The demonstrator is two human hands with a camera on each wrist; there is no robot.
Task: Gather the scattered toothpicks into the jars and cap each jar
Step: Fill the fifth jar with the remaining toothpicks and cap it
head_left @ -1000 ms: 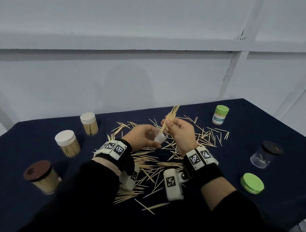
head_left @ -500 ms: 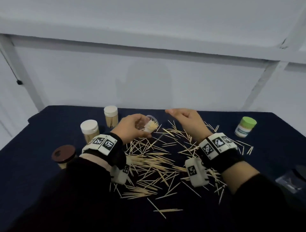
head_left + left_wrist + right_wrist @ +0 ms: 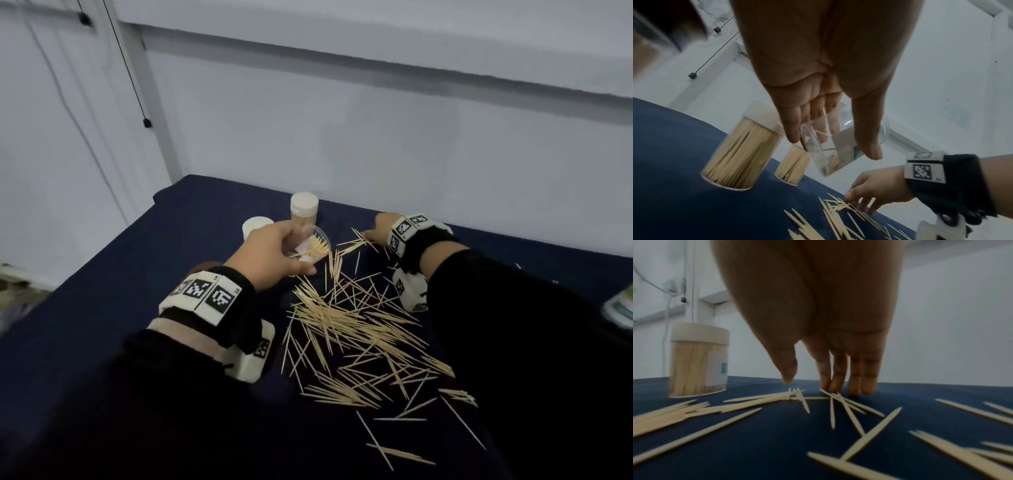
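Observation:
My left hand (image 3: 294, 263) grips a small clear jar (image 3: 318, 244), tilted on its side above the dark blue cloth, with a bunch of toothpicks in its mouth. In the left wrist view the jar (image 3: 840, 146) sits between thumb and fingers. My right hand (image 3: 368, 235) reaches to the far end of the scattered toothpicks (image 3: 359, 329). Its straight fingertips (image 3: 854, 391) touch the cloth among several loose toothpicks (image 3: 830, 404) and hold nothing. Two white-capped full jars (image 3: 304, 209) (image 3: 256, 226) stand just beyond my left hand.
The table (image 3: 102, 325) ends at a grey wall close behind the jars, and its left edge runs diagonally. A blurred green-and-white jar (image 3: 621, 308) shows at the right border. One capped jar (image 3: 698, 360) stands left of my right hand.
My right hand has let the bundle of toothpicks go into the jar and dropped to the loose ones on the cloth. My left hand still holds the jar, now more tilted.

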